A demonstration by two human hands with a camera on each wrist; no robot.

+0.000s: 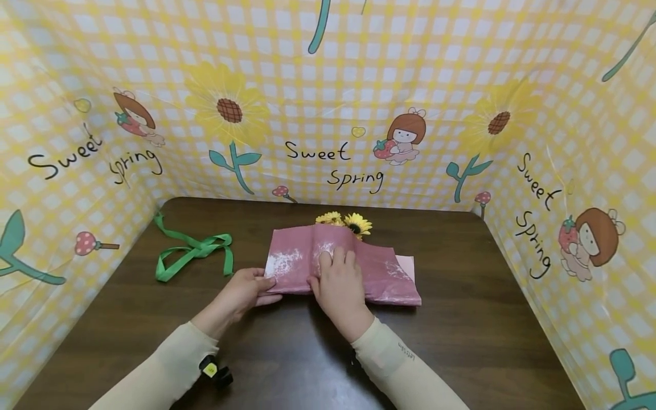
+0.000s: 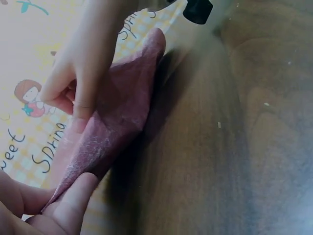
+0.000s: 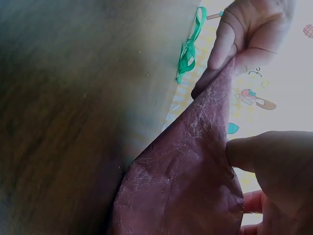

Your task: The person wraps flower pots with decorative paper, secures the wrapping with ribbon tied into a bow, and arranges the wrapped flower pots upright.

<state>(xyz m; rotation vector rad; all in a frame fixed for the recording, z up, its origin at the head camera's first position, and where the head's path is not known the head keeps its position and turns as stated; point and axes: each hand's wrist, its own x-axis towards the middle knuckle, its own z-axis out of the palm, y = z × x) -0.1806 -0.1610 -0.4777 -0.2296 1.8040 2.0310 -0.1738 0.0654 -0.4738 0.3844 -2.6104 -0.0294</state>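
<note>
A sheet of pink wrapping paper (image 1: 290, 242), worn white in patches and creased, stands partly raised over the table. Yellow flowers (image 1: 357, 225) show above its far edge, their stems hidden behind it. My left hand (image 1: 248, 291) pinches the paper's left near corner between thumb and fingers. Over the middle of the sheet is my right hand (image 1: 340, 285), its fingers bent on the paper and its thumb to their left. In the left wrist view, the right hand (image 2: 80, 73) pinches the paper's upper part. The right wrist view shows the left hand (image 3: 249, 36) at the pointed corner.
A loose green ribbon (image 1: 195, 250) lies on the brown wooden table (image 1: 461, 319), left of the paper. A paler pink piece (image 1: 407, 266) sticks out at the paper's right end. Yellow checked cloth walls (image 1: 328, 102) with printed flowers enclose the table's back and sides.
</note>
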